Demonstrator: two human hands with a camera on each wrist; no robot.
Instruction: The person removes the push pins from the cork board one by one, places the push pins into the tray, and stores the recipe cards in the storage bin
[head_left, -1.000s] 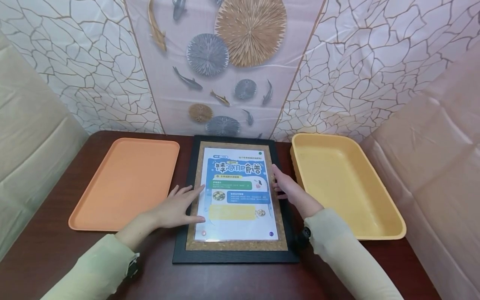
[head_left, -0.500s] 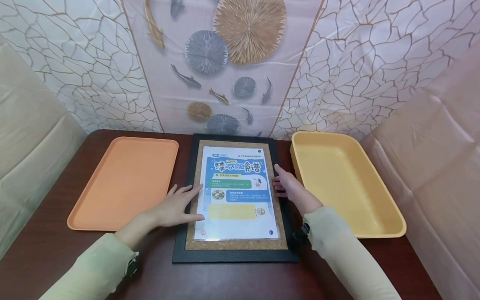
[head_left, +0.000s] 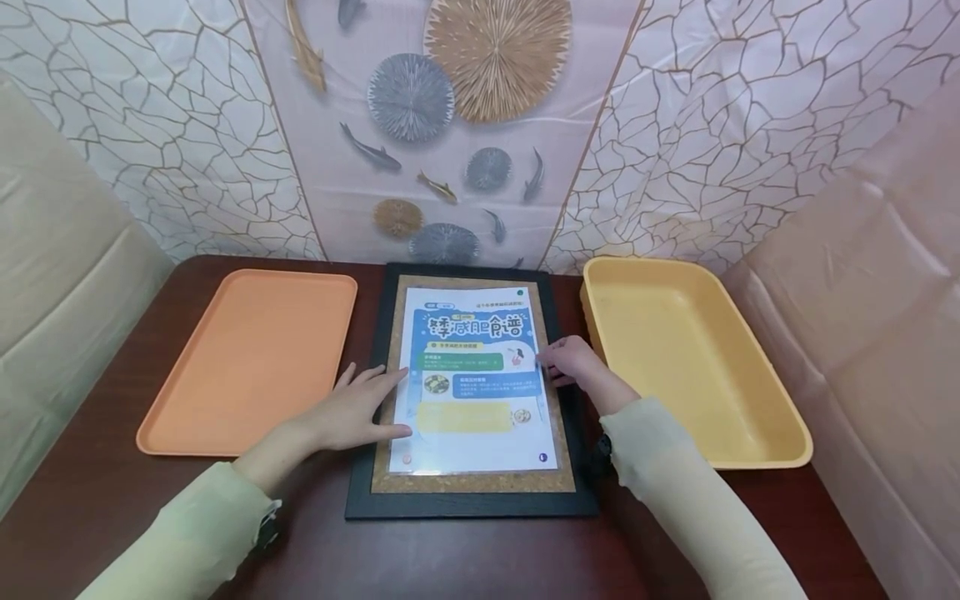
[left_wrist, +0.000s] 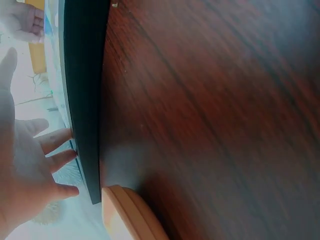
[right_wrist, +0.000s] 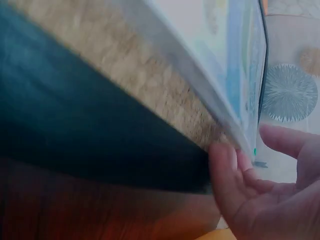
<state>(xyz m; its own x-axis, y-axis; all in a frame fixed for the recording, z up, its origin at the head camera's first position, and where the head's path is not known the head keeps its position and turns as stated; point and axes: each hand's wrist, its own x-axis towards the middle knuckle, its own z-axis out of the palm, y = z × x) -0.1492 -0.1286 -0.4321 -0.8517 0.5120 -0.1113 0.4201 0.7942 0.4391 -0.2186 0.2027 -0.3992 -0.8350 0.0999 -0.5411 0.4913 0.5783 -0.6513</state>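
Observation:
A laminated sheet point(head_left: 472, 450) with blue, green and yellow print lies on a cork board point(head_left: 480, 483) with a black frame point(head_left: 472, 506). On its left side, my left hand point(head_left: 345, 417) is spread, with the thumb and index finger reaching the sheet's left edge. The left wrist view shows the left hand's fingers point(left_wrist: 60, 160) spread along the frame. My right hand point(head_left: 581, 367) has its fingers curled at the sheet's right edge and appears to pinch it. In the right wrist view, the right hand's thumb point(right_wrist: 287, 140) is above the edge and the fingers are below.
An orange tray point(head_left: 255, 358) lies left of the board. To the right stands a deep yellow bin point(head_left: 690, 358). Everything rests on a dark brown table point(head_left: 465, 558) backed by a patterned cloth point(head_left: 525, 208), with padded panels at both sides.
My right hand's thumb and fingers have moved inward from the frame's right side to the sheet's edge and curled. The left hand stays in place. The head view has tilted slightly.

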